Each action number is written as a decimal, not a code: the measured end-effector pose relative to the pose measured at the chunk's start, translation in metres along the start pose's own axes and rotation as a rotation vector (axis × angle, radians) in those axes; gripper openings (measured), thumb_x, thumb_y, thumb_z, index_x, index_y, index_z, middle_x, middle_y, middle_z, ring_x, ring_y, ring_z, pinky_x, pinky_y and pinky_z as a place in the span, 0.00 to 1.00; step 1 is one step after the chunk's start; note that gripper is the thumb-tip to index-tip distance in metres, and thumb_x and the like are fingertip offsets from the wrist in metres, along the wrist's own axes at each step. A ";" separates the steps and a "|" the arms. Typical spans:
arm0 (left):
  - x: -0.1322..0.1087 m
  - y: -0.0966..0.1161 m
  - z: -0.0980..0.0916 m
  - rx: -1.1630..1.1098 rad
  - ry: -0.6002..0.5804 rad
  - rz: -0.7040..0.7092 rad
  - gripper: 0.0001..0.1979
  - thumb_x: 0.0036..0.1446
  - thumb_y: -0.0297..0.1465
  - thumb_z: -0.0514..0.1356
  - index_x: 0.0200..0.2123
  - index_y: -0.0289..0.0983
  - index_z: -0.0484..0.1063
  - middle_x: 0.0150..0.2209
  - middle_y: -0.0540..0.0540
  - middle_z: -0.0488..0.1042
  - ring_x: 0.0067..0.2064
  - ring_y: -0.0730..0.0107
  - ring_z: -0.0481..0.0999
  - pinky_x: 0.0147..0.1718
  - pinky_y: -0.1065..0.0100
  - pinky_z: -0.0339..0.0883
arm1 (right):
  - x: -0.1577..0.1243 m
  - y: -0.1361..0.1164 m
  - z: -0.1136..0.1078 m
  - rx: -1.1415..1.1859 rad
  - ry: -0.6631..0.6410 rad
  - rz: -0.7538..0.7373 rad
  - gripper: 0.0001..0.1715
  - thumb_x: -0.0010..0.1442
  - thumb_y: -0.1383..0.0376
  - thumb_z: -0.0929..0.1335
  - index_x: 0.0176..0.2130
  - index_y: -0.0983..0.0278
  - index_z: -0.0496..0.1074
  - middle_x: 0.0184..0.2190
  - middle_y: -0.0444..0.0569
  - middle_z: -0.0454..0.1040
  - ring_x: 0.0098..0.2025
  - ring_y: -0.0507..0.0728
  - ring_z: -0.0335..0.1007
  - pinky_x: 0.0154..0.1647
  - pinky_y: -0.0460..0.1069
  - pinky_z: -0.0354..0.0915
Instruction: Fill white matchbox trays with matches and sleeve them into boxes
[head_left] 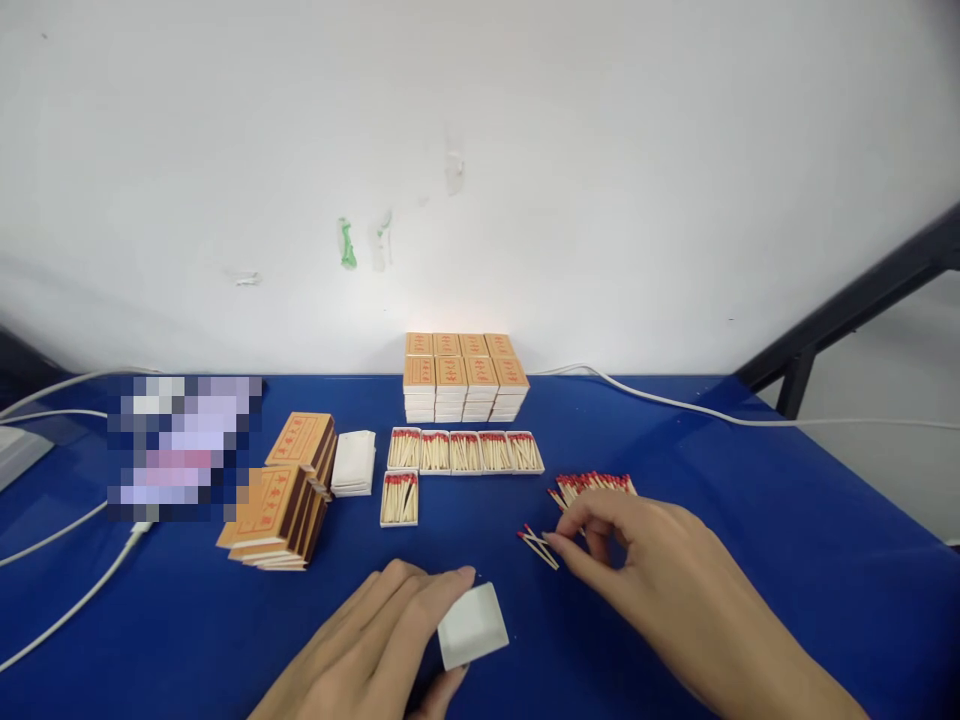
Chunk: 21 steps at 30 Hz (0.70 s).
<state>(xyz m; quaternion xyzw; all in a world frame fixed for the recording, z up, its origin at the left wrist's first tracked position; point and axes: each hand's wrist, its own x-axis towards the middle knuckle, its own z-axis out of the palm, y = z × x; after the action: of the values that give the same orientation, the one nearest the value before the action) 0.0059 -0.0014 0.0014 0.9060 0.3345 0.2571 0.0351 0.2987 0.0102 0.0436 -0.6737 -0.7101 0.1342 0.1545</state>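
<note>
My left hand [375, 640] pinches an empty white tray [472, 625] between thumb and fingers, its open side tilted up and its long axis running roughly left to right on the blue table [787, 520]. My right hand [645, 555] has nothing clamped that I can see; its fingertips [559, 545] curl down onto a few loose matches [538, 545] lying just ahead of the tray and to its right. The main match pile [592, 487] sits behind those fingers, red heads pointing away from me, so the right hand is plainly nearer to it. Further back lie six filled trays [465, 452], then stacked matchboxes [465, 385]; orange sleeves [281, 500] lean at the left.
</note>
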 end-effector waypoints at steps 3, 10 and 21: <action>-0.001 0.001 -0.002 0.003 -0.002 -0.021 0.18 0.81 0.34 0.52 0.68 0.40 0.66 0.53 0.45 0.86 0.52 0.62 0.90 0.56 0.64 0.83 | 0.002 -0.002 -0.002 0.003 0.017 0.029 0.05 0.66 0.58 0.77 0.37 0.55 0.81 0.28 0.40 0.79 0.28 0.55 0.76 0.29 0.50 0.62; -0.008 0.003 0.000 0.012 -0.072 -0.046 0.21 0.80 0.36 0.55 0.72 0.42 0.63 0.56 0.46 0.85 0.56 0.62 0.88 0.61 0.62 0.80 | 0.000 -0.004 0.007 0.038 -0.115 0.029 0.12 0.72 0.58 0.72 0.34 0.55 0.79 0.32 0.41 0.81 0.35 0.56 0.77 0.35 0.51 0.64; -0.006 0.004 0.000 0.009 -0.055 -0.035 0.21 0.80 0.32 0.55 0.72 0.42 0.63 0.55 0.47 0.85 0.55 0.67 0.88 0.65 0.66 0.75 | -0.001 -0.006 0.009 -0.013 -0.071 0.066 0.16 0.71 0.52 0.73 0.32 0.55 0.78 0.37 0.44 0.82 0.40 0.60 0.79 0.39 0.55 0.68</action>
<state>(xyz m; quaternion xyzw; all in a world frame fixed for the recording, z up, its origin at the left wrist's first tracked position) 0.0040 -0.0083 -0.0002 0.9068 0.3504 0.2300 0.0449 0.2902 0.0089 0.0380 -0.6927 -0.6933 0.1583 0.1203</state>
